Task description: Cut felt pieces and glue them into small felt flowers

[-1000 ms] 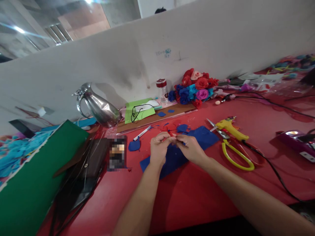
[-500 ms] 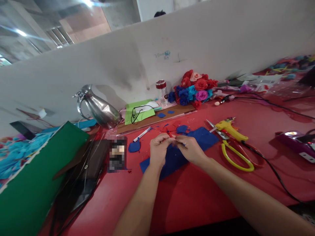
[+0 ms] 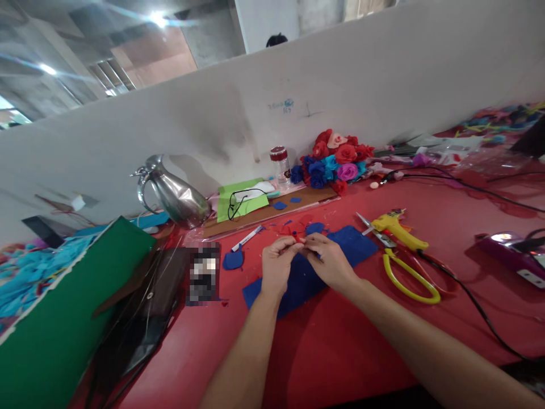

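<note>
My left hand [image 3: 277, 262] and my right hand [image 3: 327, 258] meet fingertip to fingertip, both closed in a pinch. Between them shows a small red piece [image 3: 298, 239], perhaps felt or paper, mostly covered by my fingers. Under my hands lies a dark blue sheet [image 3: 357, 248] on the red table [image 3: 332, 346]. Small blue cut pieces [image 3: 315, 228] rest just beyond my fingers, among red scraps. To the left of my left hand are a blue petal-shaped piece [image 3: 233, 259] and a white marker [image 3: 247, 238].
Yellow-handled scissors [image 3: 411, 278] and a yellow glue gun [image 3: 398, 229] lie to the right, with a trailing cord. Behind stand paper roses [image 3: 336, 159], a jar [image 3: 281, 167] and a metal jug [image 3: 176, 196]. A green board [image 3: 80, 301] leans at left beside a brown bag [image 3: 168, 284].
The camera view has tilted slightly, so the scene sits a little lower. My hands stay together over the blue sheet, and their fingers have shifted slightly around the red piece.
</note>
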### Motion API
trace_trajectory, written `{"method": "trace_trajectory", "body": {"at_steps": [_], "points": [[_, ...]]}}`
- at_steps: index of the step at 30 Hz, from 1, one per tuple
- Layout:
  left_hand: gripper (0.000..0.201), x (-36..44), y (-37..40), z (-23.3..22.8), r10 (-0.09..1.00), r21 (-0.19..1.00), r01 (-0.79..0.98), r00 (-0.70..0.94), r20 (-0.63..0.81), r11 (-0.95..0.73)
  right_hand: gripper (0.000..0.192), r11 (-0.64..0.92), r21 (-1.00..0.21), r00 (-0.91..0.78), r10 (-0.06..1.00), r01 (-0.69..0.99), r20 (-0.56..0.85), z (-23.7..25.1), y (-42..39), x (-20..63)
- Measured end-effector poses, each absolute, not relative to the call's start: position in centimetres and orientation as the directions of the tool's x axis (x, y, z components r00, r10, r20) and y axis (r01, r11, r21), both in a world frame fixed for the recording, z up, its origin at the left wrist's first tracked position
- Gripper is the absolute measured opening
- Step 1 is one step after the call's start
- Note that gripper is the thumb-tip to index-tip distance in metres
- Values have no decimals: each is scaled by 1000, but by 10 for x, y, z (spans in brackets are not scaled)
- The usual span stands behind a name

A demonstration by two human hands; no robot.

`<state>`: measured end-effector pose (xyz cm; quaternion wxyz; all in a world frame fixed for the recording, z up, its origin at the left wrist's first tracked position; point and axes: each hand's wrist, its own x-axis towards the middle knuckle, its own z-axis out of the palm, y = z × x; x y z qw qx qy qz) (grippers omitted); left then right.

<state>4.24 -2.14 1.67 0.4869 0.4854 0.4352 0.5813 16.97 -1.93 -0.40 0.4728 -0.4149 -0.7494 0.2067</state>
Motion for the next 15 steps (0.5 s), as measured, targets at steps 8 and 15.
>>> {"method": "trace_trajectory", "body": {"at_steps": [8, 15], "points": [[4, 40, -20, 12, 962, 959, -69, -30, 272, -274, 22, 604, -665, -223, 790, 440, 571, -8, -18, 171], [8, 39, -21, 13, 954, 953, -41, -21, 298, -299, 22, 604, -654, -232, 790, 455, 568, -6, -19, 171]]}}
